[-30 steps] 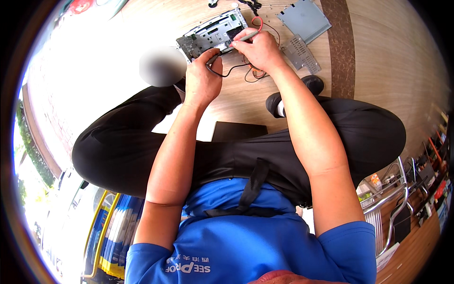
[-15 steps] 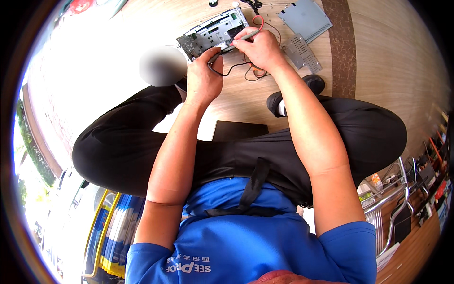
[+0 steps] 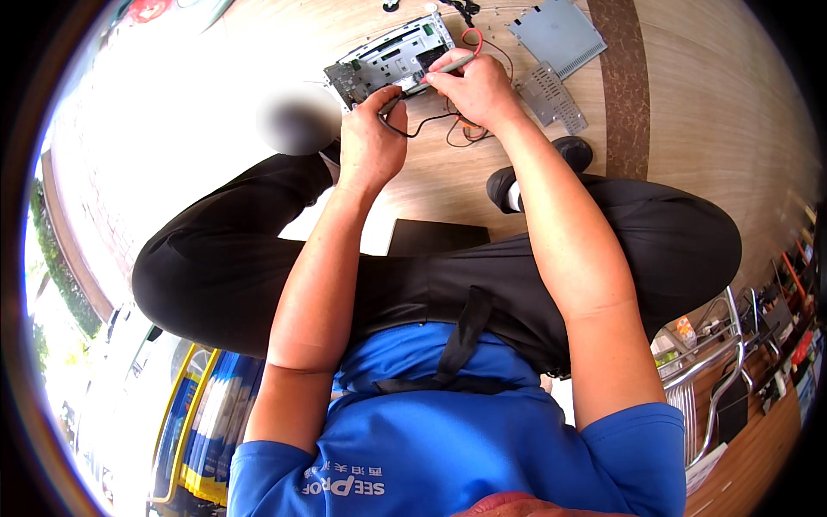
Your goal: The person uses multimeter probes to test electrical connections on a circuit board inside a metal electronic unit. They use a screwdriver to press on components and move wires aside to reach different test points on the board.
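An opened metal electronic unit [image 3: 389,62] lies on the floor in front of me, with its inner boards and slots showing. My right hand [image 3: 479,89] pinches a grey test probe [image 3: 457,65] with a red lead, its tip down at the unit's near right part. In my left hand [image 3: 373,133] is a second test probe [image 3: 390,105] with a black lead, also pointed at the unit's near side. Its tip is hidden by the fingers and the unit's edge. The black lead [image 3: 419,129] loops across between my two hands.
Right of the unit lie a grey metal cover [image 3: 558,36] and a perforated metal plate [image 3: 551,93]. Thin wires [image 3: 465,133] coil beside my right hand. A flat black object [image 3: 438,237] rests between my legs. A chrome-framed rack [image 3: 732,345] stands at far right.
Both hands hold nearly the same pose, the probes still at the unit. The unit and nearby parts appear shifted very slightly to the right in the picture.
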`<action>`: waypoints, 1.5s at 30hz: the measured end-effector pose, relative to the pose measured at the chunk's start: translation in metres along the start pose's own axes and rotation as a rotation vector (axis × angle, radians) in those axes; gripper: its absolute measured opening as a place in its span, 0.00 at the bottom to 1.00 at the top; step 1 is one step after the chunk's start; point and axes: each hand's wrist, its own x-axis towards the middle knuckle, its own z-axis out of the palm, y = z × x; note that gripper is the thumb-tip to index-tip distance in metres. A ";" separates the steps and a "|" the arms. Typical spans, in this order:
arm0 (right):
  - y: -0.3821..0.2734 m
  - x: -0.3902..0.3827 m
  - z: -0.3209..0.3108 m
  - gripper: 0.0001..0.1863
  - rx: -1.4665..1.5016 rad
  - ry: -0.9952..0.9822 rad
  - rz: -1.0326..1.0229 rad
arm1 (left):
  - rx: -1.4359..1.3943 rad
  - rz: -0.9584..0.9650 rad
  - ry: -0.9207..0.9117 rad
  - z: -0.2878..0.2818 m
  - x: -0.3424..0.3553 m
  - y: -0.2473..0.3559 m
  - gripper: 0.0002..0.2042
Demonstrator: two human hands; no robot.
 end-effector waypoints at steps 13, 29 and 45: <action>0.008 0.003 0.003 0.09 0.030 -0.003 -0.002 | 0.001 0.013 0.001 0.000 0.000 0.001 0.12; 0.008 0.004 0.004 0.09 0.034 -0.004 -0.019 | 0.041 -0.013 0.001 -0.004 0.001 0.001 0.12; 0.008 0.005 0.005 0.10 0.024 0.000 0.009 | 0.093 -0.040 -0.013 -0.008 0.000 0.002 0.13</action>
